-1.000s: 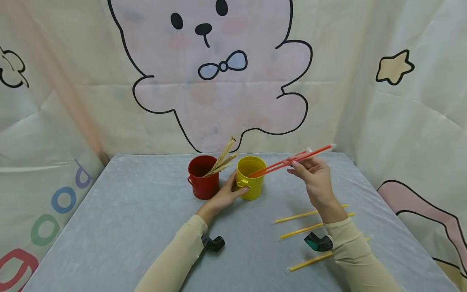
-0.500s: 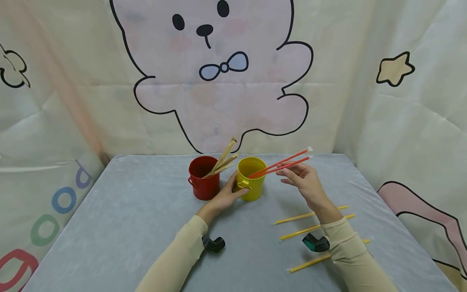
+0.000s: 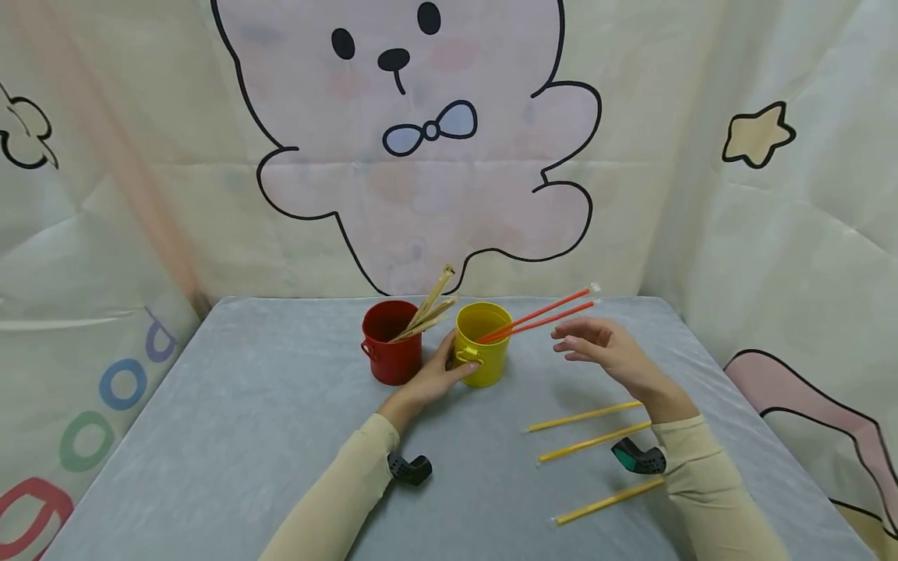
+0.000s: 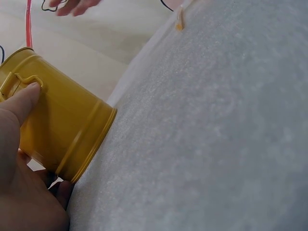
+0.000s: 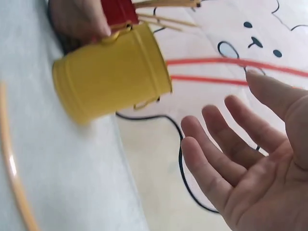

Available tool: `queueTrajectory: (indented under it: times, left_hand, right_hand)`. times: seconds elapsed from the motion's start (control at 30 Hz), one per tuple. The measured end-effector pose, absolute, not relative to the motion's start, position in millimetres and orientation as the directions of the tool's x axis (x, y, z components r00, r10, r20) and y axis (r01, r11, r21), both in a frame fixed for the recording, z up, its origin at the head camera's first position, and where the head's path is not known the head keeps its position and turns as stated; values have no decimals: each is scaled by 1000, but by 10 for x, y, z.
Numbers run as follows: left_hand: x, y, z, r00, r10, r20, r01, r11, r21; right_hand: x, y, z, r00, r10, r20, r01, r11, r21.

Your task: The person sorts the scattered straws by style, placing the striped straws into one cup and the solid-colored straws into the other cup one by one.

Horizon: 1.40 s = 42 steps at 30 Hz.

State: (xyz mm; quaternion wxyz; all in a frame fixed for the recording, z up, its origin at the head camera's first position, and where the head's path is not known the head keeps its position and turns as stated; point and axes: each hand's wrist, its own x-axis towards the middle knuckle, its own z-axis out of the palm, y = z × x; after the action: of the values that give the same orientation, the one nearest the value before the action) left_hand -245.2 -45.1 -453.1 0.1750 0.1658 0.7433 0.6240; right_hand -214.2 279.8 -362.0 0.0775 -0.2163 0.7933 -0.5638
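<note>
My left hand [image 3: 429,379] grips a small yellow bucket [image 3: 495,362] that stands upright on the table; its thumb lies at the bucket's handle lug, and other fingers reach round the far side. Two red straws [image 3: 561,304], with clear wrap at their upper ends, lean out of this bucket to the right. Just right of and below the straw ends, my right hand [image 3: 613,354] is in the air. In the right wrist view its palm [image 5: 260,192] faces the camera, fingers loosely spread and holding nothing, with the red straws behind the thumb.
Left of the yellow bucket stands a red bucket [image 3: 393,362] with several tan sticks [image 3: 431,300] leaning out. Three yellow straws, such as the nearest one [image 3: 606,501], lie on the grey cloth-covered table [image 3: 231,436] at right, partly under my right arm. A printed curtain [image 3: 491,202] hangs behind.
My right hand has let go of the red straws, which now rest in the yellow bucket, and has drawn back to the right. The left hand stays on the bucket.
</note>
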Motion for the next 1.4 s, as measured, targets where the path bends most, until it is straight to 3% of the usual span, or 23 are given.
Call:
queueTrajectory:
  times: [0.3,0.73,1.03,1.4]
  left_hand:
    - [-2433,-455,-4538,-885,464,-43,32,151,988]
    - [-2443,-458,-4514,-883,468,-39,41,160,986]
    - [-2475,-458,-4562,-886,463,-39,45,169,985]
    - [-2473,-468,-4555,-884,464,-53,32,173,984]
  right_hand:
    - [-2068,3193,-3902,-842,-540,-18,-249,418,-873]
    - [-2166,3344,-4093,-728,-677,-108,-285,442,-850]
    - [-2177,3368,-4151,-698,-693,-180,-243,466,-851]
    - [-2213,3358,-4244,-659,-744,-114,-323,416,-850]
